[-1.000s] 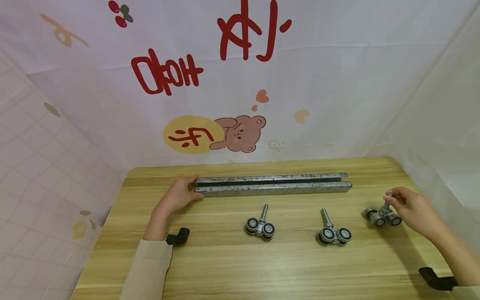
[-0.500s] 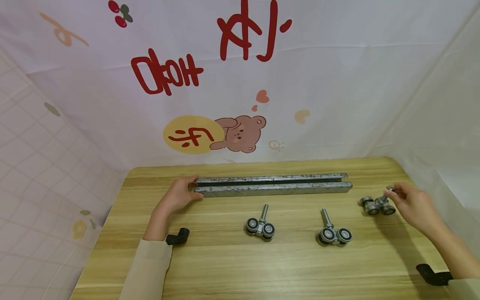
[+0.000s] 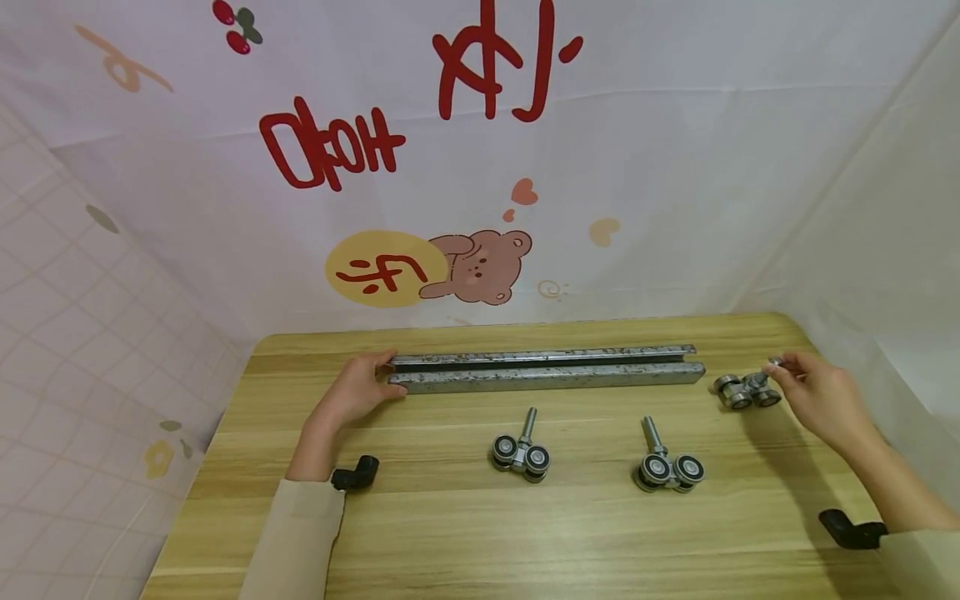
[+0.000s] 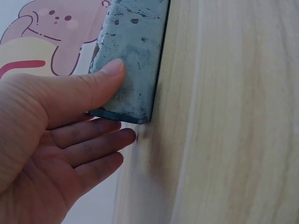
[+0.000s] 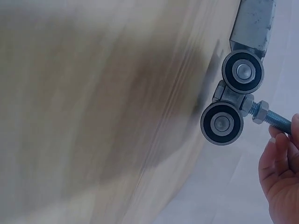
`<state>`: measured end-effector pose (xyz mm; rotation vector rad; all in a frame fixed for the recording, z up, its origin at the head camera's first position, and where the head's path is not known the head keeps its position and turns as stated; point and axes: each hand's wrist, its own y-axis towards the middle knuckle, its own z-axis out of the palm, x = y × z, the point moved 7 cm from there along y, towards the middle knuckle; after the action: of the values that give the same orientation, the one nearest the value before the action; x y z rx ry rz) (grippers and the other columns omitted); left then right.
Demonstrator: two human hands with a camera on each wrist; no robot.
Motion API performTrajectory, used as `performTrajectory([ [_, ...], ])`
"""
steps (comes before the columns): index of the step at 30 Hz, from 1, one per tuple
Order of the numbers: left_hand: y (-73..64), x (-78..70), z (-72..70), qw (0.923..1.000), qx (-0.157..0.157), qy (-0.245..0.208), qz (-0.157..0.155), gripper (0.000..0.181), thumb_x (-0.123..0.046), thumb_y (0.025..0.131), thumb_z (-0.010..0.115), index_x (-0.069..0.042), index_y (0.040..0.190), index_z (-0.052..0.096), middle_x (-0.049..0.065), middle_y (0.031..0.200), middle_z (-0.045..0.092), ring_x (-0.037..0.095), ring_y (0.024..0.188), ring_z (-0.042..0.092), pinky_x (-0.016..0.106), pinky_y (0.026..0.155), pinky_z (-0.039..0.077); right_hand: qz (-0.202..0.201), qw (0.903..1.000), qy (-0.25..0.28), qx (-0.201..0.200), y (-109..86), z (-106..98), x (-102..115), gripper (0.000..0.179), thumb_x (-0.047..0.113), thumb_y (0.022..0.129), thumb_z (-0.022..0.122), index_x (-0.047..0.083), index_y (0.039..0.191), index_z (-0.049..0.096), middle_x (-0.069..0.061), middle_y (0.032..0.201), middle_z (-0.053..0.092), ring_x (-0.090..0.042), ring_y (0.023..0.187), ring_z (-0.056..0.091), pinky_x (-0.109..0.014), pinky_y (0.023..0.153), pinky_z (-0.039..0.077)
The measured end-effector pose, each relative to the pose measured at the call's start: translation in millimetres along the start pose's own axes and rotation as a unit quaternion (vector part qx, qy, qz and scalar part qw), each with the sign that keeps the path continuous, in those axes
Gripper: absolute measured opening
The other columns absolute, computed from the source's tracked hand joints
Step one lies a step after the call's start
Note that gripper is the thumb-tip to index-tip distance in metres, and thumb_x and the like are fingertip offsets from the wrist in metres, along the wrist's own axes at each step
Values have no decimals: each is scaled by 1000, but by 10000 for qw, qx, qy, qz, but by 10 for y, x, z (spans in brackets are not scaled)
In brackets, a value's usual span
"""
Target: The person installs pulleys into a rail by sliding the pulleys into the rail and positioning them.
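A scuffed metal channel rail (image 3: 547, 377) lies across the back of the table, its slot facing up. My left hand (image 3: 360, 385) grips the rail's left end, with the thumb on its near side; in the left wrist view the thumb presses the rail's face (image 4: 133, 60). My right hand (image 3: 821, 398) pinches the threaded bolt of a roller trolley (image 3: 742, 392) between thumb and fingers. The trolley's wheels stand just off the rail's right end. In the right wrist view, one wheel (image 5: 243, 71) overlaps the rail's end (image 5: 252, 28).
Two more roller trolleys rest on the table in front of the rail, one near the middle (image 3: 520, 457) and another to its right (image 3: 667, 472). A white printed cloth (image 3: 645, 167) hangs behind the table's back edge. Black wrist mounts (image 3: 357, 473) sit at both wrists.
My right hand has carried the roller trolley leftward and away from me, closer to the rail's right end. The left hand and the rail stay where they were.
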<state>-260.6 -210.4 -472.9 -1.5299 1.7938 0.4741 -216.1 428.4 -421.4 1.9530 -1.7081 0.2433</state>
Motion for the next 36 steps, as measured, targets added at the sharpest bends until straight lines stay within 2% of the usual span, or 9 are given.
performTrajectory([
  [4, 6, 4, 0, 10000, -3, -4, 9, 79, -16, 96, 79, 2, 161, 37, 25, 156, 48, 41, 139, 51, 54, 106, 49, 93, 10000, 34, 7, 61, 3, -22, 40, 14, 108, 61, -22, 126, 56, -40, 106, 65, -61, 92, 64, -44, 62, 57],
  [6, 13, 4, -1, 10000, -7, 4, 21, 79, -16, 96, 79, 3, 160, 37, 25, 156, 48, 42, 139, 51, 55, 107, 49, 143, 9999, 26, 6, 91, 7, -30, 40, 15, 108, 61, -21, 126, 56, -40, 107, 65, -61, 93, 64, -45, 63, 57],
  [10, 10, -2, -7, 10000, -18, 7, 35, 78, -16, 96, 79, 3, 160, 38, 26, 155, 49, 42, 138, 51, 55, 106, 49, 295, 9995, 35, 94, 145, 31, -46, 46, 18, 109, 59, -22, 130, 53, -43, 112, 63, -62, 97, 62, -63, 71, 53],
  [13, 1, 1, -10, 10000, -26, -8, 25, 78, -15, 96, 79, 3, 160, 38, 26, 155, 49, 42, 138, 52, 55, 106, 50, 379, 9992, 58, 117, 181, 53, -54, 50, 21, 110, 57, -23, 133, 51, -43, 115, 62, -62, 100, 61, -68, 75, 50],
  [23, 3, 21, -12, 10000, -36, 47, 47, 78, -16, 96, 79, 2, 160, 38, 26, 151, 53, 41, 138, 52, 54, 105, 50, 474, 9987, 161, 33, 287, 137, -80, 51, 23, 111, 56, -22, 134, 51, -43, 117, 61, -62, 102, 61, -68, 78, 50],
  [32, 1, 11, -6, 10000, -19, 24, 68, 78, -16, 96, 79, 3, 160, 39, 25, 154, 50, 41, 138, 52, 55, 107, 49, 273, 9993, 204, -140, 364, 202, -31, 44, 16, 109, 60, -21, 130, 56, -42, 113, 64, -62, 100, 63, -68, 78, 51],
  [36, 1, 15, -8, 10000, -36, 26, 70, 77, -16, 96, 79, 3, 160, 39, 25, 155, 50, 41, 138, 52, 55, 107, 48, 255, 9993, 235, -113, 390, 231, 2, 43, 15, 108, 60, -22, 129, 56, -41, 111, 64, -60, 98, 63, -63, 74, 54],
])
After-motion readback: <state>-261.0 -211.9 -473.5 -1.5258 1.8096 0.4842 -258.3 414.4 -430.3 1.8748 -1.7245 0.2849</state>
